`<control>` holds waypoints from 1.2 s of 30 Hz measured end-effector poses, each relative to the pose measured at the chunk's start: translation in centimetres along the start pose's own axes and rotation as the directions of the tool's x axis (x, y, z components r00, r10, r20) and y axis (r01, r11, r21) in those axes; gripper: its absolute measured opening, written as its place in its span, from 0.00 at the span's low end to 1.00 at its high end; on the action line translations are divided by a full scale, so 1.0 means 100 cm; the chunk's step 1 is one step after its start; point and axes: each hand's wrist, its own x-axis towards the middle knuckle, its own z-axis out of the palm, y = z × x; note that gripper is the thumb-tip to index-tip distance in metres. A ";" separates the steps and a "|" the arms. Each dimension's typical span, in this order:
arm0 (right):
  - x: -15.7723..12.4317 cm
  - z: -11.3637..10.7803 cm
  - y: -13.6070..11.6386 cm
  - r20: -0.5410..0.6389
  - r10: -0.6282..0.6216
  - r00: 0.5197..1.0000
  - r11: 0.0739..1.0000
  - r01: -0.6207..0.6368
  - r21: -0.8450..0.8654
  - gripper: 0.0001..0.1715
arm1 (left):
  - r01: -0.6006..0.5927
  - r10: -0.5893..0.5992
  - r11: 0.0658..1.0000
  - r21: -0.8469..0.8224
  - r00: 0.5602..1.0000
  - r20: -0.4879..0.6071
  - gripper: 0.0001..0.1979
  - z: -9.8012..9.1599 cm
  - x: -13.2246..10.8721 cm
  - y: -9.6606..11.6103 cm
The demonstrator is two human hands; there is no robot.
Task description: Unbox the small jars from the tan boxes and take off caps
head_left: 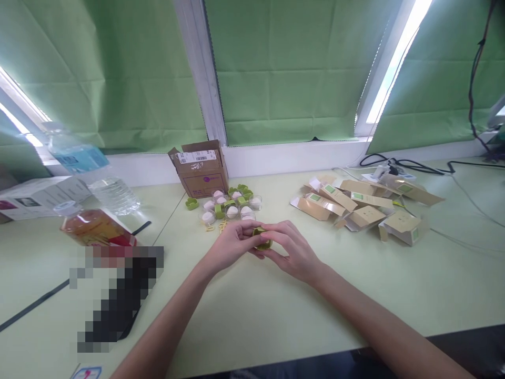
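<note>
A small green cup-like piece (263, 243) is held between both hands above the table. My left hand (236, 243) grips its left side, with the thumb over the near edge. On its right side, the fingers of my right hand (290, 247) close around it; part of the piece is hidden by them. Just beyond my hands lies a cluster of clear little cups with whitish round contents (232, 211), mixed with green pieces (219, 211). Several yellowish rings (223, 225) lie at the near side of that cluster, partly covered by my left hand.
An open cardboard box (203, 176) stands behind the cluster. Opened small cartons (365, 217) are heaped at right, near black cables (430, 169). At left are a water bottle (112, 192), a bottle of amber drink (97, 226), a white box (47, 197) and a blurred-out dark object (122, 300).
</note>
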 end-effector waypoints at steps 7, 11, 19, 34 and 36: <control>-0.001 0.001 0.001 0.040 0.029 0.999 0.999 -0.028 -0.016 0.29 | 0.011 -0.012 0.999 0.034 1.000 0.013 0.22 -0.003 -0.002 0.002; 0.000 0.001 0.000 0.033 0.016 0.999 1.000 -0.016 -0.022 0.27 | -0.001 0.001 1.000 -0.010 1.000 -0.009 0.21 -0.003 -0.001 -0.001; -0.001 0.003 0.000 0.041 -0.013 0.999 0.999 0.014 -0.043 0.27 | 0.035 -0.035 0.997 -0.073 0.999 0.004 0.22 -0.008 0.001 -0.008; -0.001 0.004 -0.001 0.038 -0.006 0.999 0.999 0.008 -0.044 0.28 | 0.023 -0.030 0.997 -0.069 0.994 -0.107 0.17 0.003 0.005 -0.012; -0.001 0.004 -0.001 0.025 -0.007 1.000 0.999 0.009 -0.044 0.28 | 0.004 -0.014 0.997 -0.071 0.991 -0.136 0.16 0.006 0.005 -0.012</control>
